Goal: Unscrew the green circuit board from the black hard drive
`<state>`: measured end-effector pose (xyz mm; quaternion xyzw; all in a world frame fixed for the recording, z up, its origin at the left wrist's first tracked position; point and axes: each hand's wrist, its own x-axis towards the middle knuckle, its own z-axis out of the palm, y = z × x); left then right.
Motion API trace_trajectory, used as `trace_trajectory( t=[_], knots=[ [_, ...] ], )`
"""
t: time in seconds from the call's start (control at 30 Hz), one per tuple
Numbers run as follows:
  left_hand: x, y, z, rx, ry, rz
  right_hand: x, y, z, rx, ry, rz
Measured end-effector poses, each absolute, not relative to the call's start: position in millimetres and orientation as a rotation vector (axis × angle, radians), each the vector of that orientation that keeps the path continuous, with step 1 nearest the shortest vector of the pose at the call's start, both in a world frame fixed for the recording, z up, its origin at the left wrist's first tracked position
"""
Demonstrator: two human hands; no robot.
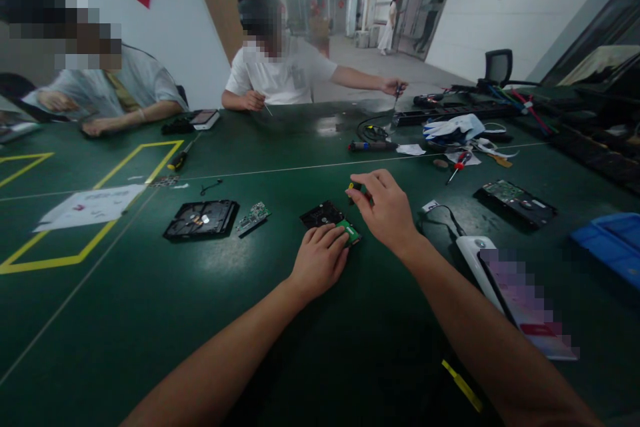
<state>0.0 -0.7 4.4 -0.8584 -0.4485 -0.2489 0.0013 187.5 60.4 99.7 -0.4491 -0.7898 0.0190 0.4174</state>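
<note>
My left hand (320, 257) lies palm down on a small black hard drive (323, 213) with a green circuit board (350, 232) at its near corner, fingers curled and pressing on it. My right hand (385, 207) hovers just right of the drive, fingers pinched round a small screwdriver with a yellow and green handle (356, 190), held upright over the drive.
An opened black drive (201, 218) and a loose circuit board (254, 217) lie to the left. A white device with cable (475, 247), another drive (517, 201), a blue tray (607, 243) and a red screwdriver (459, 165) sit on the right. Two people sit across the green table (150, 320).
</note>
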Motion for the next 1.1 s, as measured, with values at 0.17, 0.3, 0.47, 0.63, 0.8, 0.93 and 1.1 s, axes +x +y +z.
trace_trajectory(
  t=[0.17,0.3,0.47,0.63,0.8,0.93,1.1],
  knots=[
    [-0.6,-0.4,3.6,-2.699,-1.41,-0.781,187.9,61.2,100.7,-1.058,-1.998,0.097],
    [-0.8,-0.3,3.3,-2.701,-1.407,-0.779,187.7,59.8,101.3,-1.203,-1.941,0.012],
    [-0.7,-0.4,2.7,-2.699,-1.404,-0.781,186.1,60.1,100.4,-1.11,-1.983,0.025],
    [-0.6,-0.3,3.3,-2.696,-1.402,-0.781,185.3,61.4,94.9,-1.141,-1.908,0.056],
    [-0.2,-0.7,3.6,-2.701,-1.407,-0.766,186.0,60.3,97.7,-1.192,-1.874,0.025],
    [0.0,-1.1,3.4,-2.7,-1.418,-0.764,186.4,60.5,99.2,-1.095,-1.929,0.077],
    [0.1,-0.5,3.7,-2.702,-1.412,-0.775,186.8,60.4,97.5,-1.101,-1.955,0.064]
  ],
)
